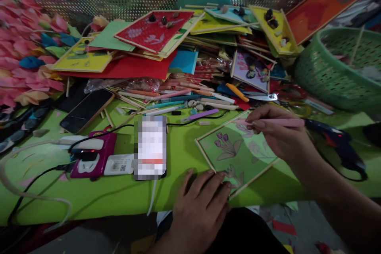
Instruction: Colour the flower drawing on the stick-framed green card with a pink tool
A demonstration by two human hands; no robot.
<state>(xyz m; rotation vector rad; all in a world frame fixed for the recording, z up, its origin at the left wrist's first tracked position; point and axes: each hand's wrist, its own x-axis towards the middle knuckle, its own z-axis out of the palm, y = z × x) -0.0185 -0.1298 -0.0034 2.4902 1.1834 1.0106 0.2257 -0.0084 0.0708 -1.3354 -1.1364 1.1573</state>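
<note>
A pale green card with drawn purple tulips and a thin wooden frame lies on the green table in front of me. My right hand is closed on a pink pen, whose tip rests at the card's upper edge. My left hand lies flat with fingers spread, its fingertips pressing the card's near corner at the table's front edge.
A phone with a blurred screen lies left of the card, beside a magenta power strip and cables. A dark glue gun lies right of my hand. Behind are pens, piled coloured cards, a green basket and paper flowers.
</note>
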